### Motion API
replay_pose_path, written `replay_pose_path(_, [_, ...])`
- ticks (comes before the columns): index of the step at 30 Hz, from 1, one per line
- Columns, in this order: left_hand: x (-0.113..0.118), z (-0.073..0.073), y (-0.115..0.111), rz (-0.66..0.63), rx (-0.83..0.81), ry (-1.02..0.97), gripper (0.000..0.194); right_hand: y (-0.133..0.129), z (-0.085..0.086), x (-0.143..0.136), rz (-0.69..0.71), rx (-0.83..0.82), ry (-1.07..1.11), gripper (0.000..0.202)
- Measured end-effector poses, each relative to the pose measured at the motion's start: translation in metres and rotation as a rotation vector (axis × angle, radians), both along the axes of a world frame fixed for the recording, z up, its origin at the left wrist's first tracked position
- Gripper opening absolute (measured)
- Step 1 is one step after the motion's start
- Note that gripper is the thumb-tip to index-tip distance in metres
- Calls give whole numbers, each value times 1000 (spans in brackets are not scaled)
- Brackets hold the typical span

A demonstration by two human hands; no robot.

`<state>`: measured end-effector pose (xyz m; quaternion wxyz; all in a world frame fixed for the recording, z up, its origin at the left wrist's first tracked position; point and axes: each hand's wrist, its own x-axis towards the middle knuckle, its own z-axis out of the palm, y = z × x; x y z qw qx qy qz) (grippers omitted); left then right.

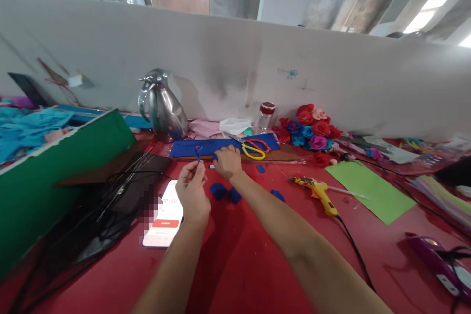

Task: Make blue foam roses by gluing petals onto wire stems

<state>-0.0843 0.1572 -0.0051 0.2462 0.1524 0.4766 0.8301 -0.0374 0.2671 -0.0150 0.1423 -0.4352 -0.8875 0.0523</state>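
Between the thumb and fingers of my left hand (193, 189) is a thin, twisted blue paper piece (198, 153) with a little red at its top. Just to the right, my right hand (228, 162) has its fingers curled down over a small blue paper piece (215, 157), mostly hidden by the fingers. Loose blue petals (218, 191) lie on the red table in front of the hands, one partly behind my right forearm. Behind the right hand, scissors (253, 149) with yellow and red handles rest on a folded blue paper strip (191, 148).
A lit phone (162, 235) lies beside my left wrist. On the right are a yellow glue gun (320, 194) with its cord, a green sheet (371, 191) and a purple tool (437, 260). A metal jug (164, 108), a jar (265, 118) and paper flowers (312, 125) stand along the wall.
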Motion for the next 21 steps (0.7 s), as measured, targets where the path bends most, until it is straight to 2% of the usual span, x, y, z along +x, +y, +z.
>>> replay_pose_path(3, [-2, -3, 1, -47, -9, -78, 23, 9, -2, -6, -4, -14, 29, 24])
replay_pose_path(8, [-1, -6, 2, -116, -23, -177, 27, 8, 4, 19, -103, -85, 152, 29])
replay_pose_path(13, [4, -6, 3, -62, -7, -154, 30, 0, 6, 31, -112, -130, 261, 25])
replay_pose_path(21, [-1, -12, 6, -40, -14, -162, 29, 11, -15, 15, -97, -261, 375, 21])
